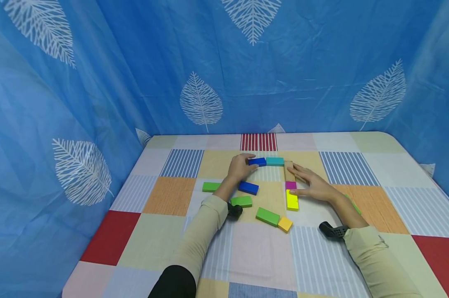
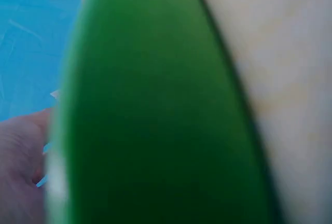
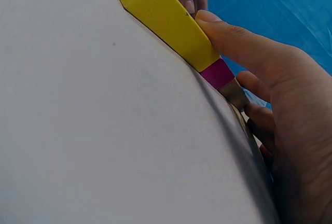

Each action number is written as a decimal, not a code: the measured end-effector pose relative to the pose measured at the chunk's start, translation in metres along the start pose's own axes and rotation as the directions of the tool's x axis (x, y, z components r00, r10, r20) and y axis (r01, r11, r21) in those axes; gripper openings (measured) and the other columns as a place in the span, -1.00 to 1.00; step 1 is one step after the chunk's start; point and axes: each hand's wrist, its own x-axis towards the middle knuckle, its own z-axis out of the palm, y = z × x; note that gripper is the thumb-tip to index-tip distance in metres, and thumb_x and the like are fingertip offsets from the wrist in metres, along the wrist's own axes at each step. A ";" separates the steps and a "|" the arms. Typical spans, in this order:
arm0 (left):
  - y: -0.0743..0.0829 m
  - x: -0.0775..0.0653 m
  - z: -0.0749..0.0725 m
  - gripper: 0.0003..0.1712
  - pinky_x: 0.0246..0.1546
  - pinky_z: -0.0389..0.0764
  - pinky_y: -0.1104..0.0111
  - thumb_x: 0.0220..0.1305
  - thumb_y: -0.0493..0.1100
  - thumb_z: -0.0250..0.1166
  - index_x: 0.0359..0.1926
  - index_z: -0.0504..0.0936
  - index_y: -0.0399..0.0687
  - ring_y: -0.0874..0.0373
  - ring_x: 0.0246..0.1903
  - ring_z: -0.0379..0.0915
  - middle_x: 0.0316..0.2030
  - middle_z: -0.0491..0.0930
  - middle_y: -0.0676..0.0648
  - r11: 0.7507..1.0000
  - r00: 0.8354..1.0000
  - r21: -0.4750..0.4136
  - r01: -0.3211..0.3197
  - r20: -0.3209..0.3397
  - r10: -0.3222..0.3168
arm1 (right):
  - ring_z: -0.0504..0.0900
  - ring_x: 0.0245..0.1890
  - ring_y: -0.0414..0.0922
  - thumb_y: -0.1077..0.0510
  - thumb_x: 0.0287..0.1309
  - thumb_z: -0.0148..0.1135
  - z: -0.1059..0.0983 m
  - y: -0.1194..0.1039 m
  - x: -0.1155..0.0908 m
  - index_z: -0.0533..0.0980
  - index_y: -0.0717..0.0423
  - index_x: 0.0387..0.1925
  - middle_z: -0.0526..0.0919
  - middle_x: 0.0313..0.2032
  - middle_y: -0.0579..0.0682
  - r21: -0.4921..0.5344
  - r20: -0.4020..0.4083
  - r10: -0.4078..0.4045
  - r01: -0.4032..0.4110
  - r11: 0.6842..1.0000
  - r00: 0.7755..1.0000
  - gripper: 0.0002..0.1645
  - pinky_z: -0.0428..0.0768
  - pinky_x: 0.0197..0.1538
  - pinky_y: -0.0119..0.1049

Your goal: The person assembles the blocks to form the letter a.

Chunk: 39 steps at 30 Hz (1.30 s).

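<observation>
In the head view, my left hand pinches the left end of a dark blue block, its thumb and forefinger on opposite sides. A turquoise block lies against that block's right end. My right hand touches a line of blocks running toward me: natural wood, magenta and yellow. In the right wrist view, the thumb rests on the yellow block while the other fingers reach along the wooden block. A green block mostly hides the left hand in the left wrist view.
A second dark blue block and green blocks lie near the left forearm. Closer in, a green block meets an orange-yellow one. Another green block is partly behind the right forearm. A patchwork cloth covers the table.
</observation>
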 end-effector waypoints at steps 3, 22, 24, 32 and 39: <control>0.005 0.003 -0.001 -0.54 0.04 0.45 0.29 0.15 -0.01 0.31 0.09 0.57 0.02 0.11 0.06 0.41 0.05 0.53 -0.01 0.999 1.000 0.018 -0.027 0.008 0.027 | -0.14 0.35 0.25 -0.21 -0.03 0.31 -0.001 -0.001 0.000 0.09 -0.08 0.40 -0.10 0.41 0.12 0.002 -0.001 0.007 -0.007 1.000 1.000 0.01 -0.10 0.19 0.37; 0.033 0.020 0.008 -0.51 0.08 0.40 0.36 0.16 -0.10 0.32 0.14 0.53 0.03 0.14 0.12 0.36 0.07 0.52 0.04 0.989 0.987 0.125 -0.079 0.147 0.060 | -0.14 0.35 0.24 -0.19 -0.03 0.31 0.001 -0.004 0.002 0.11 -0.06 0.39 -0.08 0.41 0.11 0.031 -0.001 -0.003 0.003 1.000 1.000 -0.01 -0.09 0.19 0.37; 0.033 0.021 0.009 -0.53 0.08 0.40 0.37 0.16 -0.11 0.32 0.13 0.54 0.03 0.15 0.11 0.37 0.05 0.54 0.05 0.988 0.988 0.131 -0.077 0.146 0.058 | -0.13 0.35 0.24 -0.19 -0.03 0.32 0.000 -0.004 0.001 0.11 -0.06 0.39 -0.08 0.41 0.11 0.030 -0.003 -0.005 0.006 1.000 1.000 -0.01 -0.09 0.19 0.37; 0.035 0.024 0.016 -0.57 0.08 0.40 0.38 0.16 -0.15 0.31 0.09 0.57 0.03 0.16 0.11 0.38 0.05 0.54 0.05 0.992 0.990 0.117 -0.054 0.133 0.039 | -0.14 0.35 0.25 -0.20 -0.03 0.32 -0.001 -0.002 -0.001 0.11 -0.05 0.39 -0.08 0.41 0.12 0.026 -0.002 0.007 -0.007 1.000 1.000 -0.01 -0.10 0.19 0.37; 0.035 0.025 0.020 -0.59 0.08 0.39 0.40 0.17 -0.15 0.30 0.08 0.58 0.04 0.18 0.10 0.39 0.03 0.55 0.06 0.990 0.991 0.131 -0.057 0.124 0.041 | -0.15 0.36 0.24 -0.20 -0.03 0.31 -0.001 -0.002 -0.002 0.11 -0.06 0.39 -0.08 0.41 0.11 0.030 -0.001 0.017 -0.017 0.999 1.000 -0.01 -0.12 0.20 0.36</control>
